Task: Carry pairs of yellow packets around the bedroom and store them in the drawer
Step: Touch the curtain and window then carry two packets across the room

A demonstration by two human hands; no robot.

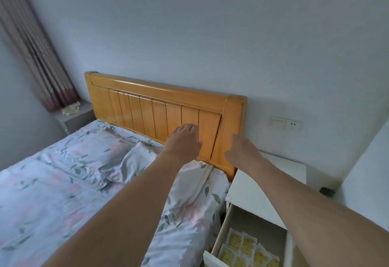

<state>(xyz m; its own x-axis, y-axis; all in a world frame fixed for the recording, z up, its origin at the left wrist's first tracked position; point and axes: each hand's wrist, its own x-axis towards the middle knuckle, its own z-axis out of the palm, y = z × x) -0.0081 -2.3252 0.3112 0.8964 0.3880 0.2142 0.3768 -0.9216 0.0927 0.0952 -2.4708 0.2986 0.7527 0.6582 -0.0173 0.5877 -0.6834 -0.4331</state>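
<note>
Head view shows me a bedroom corner with pale blue-grey walls. My left hand (183, 140) reaches forward with fingers relaxed and loosely spread, holding nothing, in front of the glossy orange-yellow wooden slatted headboard (160, 106). My right hand (242, 151) stretches out beside it, blurred, fingers straight and empty, above the near edge of the white bedside cabinet (261, 184). That cabinet's white drawer (219, 239) stands pulled open at the lower right, and flat yellow packets with white serrated edges (244, 250) lie in rows on its bottom. The bed carries a light floral-print sheet (52, 182) and a matching crumpled pillow (189, 184) against the headboard. Beyond the far side of the bed I see a grey ledge (77, 115) with a small pile of more packets (71, 108), too small to read clearly, below a striped purple-pink curtain (33, 50). A white wall switch and socket plate (285, 124) sits right of the headboard.
</note>
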